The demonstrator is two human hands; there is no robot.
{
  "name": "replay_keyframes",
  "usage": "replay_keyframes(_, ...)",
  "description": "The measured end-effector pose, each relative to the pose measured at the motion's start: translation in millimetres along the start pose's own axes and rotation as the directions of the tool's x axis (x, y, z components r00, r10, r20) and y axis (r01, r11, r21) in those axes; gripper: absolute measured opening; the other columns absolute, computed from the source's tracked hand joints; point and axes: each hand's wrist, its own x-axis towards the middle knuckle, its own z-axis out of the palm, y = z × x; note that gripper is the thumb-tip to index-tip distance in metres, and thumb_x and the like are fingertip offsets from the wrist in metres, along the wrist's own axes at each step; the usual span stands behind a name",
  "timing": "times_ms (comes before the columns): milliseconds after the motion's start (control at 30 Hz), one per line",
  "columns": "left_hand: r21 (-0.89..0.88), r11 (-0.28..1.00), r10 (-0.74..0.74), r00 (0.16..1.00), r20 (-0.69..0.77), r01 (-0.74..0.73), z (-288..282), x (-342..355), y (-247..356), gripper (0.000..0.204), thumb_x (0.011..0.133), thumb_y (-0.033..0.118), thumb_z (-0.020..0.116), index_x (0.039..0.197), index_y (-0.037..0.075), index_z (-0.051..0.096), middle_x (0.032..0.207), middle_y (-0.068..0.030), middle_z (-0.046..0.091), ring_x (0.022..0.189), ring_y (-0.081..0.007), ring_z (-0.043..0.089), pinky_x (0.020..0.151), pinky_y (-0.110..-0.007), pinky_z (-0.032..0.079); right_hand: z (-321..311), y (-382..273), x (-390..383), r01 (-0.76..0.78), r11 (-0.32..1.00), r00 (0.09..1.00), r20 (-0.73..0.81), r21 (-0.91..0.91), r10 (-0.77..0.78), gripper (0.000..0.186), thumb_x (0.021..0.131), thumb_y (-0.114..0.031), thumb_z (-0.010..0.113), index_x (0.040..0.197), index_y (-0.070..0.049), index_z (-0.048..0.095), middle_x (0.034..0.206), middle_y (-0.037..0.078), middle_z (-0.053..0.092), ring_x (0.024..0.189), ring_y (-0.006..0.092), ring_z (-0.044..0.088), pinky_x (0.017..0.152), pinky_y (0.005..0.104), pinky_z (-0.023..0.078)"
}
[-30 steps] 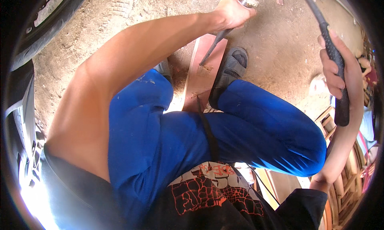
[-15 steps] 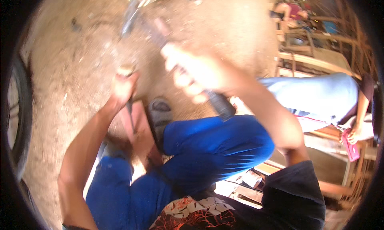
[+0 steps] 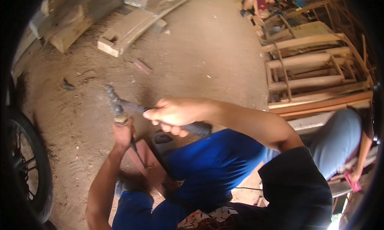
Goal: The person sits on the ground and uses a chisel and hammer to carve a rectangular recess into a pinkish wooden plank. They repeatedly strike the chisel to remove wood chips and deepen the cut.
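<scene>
My left hand [image 3: 123,134] is wrapped round the handle of a chisel [image 3: 137,153]. The chisel's dark blade slants down to a small notch in a reddish wooden block [image 3: 157,166], which lies between my legs. In my right hand [image 3: 176,113] is a hammer [image 3: 200,129], gripped by its black handle. Its metal head rests at, or just above, the top of the chisel handle. My sandalled foot [image 3: 163,139] is beside the block's far end.
A wheel with a black tyre [image 3: 44,178] stands at the left. Thick timbers [image 3: 132,28] lie on the dirt floor ahead, with a small reddish offcut [image 3: 143,66] nearer. Wooden frames [image 3: 308,74] are stacked at right. A person in light jeans [image 3: 338,140] sits close on my right; another is farther back.
The hammer has come down from a raised position to the chisel's top. My view has shifted, bringing in more of the timbers and the wheel. The left hand keeps its grip.
</scene>
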Motion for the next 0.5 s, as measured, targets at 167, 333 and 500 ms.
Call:
replay_keyframes(167, -0.62, 0.744, -0.111, 0.961, 0.252, 0.248, -41, 23, -21, 0.022, 0.091, 0.025, 0.067, 0.077, 0.008, 0.064, 0.063, -0.0029, 0.06, 0.054, -0.0128, 0.057, 0.046, -0.034, 0.045, 4, -48, -8, -0.05, 0.998, 0.996, -0.072, 0.043, 0.053, 0.039, 0.101, -0.048, 0.056, 0.087, -0.011, 0.053, 0.055, -0.005, 0.044, 0.038, 0.0053, 0.04, 0.034, 0.0231, 0.035)
replay_keyframes(333, 0.185, 0.983, 0.012, 1.0, -0.02, -0.008, -13, 1, 14, 0.034, 0.086, 0.032, 0.066, 0.078, -0.001, 0.069, 0.065, -0.0118, 0.067, 0.054, -0.0177, 0.066, 0.049, -0.036, 0.055, -6, -31, -2, -0.129, 0.992, 0.97, -0.209, 0.0, 0.126, 0.029, 0.098, -0.036, 0.062, 0.087, -0.011, 0.053, 0.055, -0.001, 0.047, 0.037, 0.0093, 0.042, 0.034, 0.0273, 0.037)
replay_keyframes(500, 0.058, 0.998, 0.0, 1.0, 0.026, -0.001, -13, -2, 8, 0.034, 0.082, 0.031, 0.069, 0.097, 0.001, 0.069, 0.067, -0.0104, 0.067, 0.047, -0.0184, 0.064, 0.045, -0.035, 0.053, -15, -12, -8, -0.152, 0.988, 0.977, -0.152, -0.008, 0.149, 0.028, 0.1, -0.037, 0.058, 0.089, -0.011, 0.055, 0.055, -0.003, 0.046, 0.037, 0.0075, 0.041, 0.032, 0.0249, 0.034)
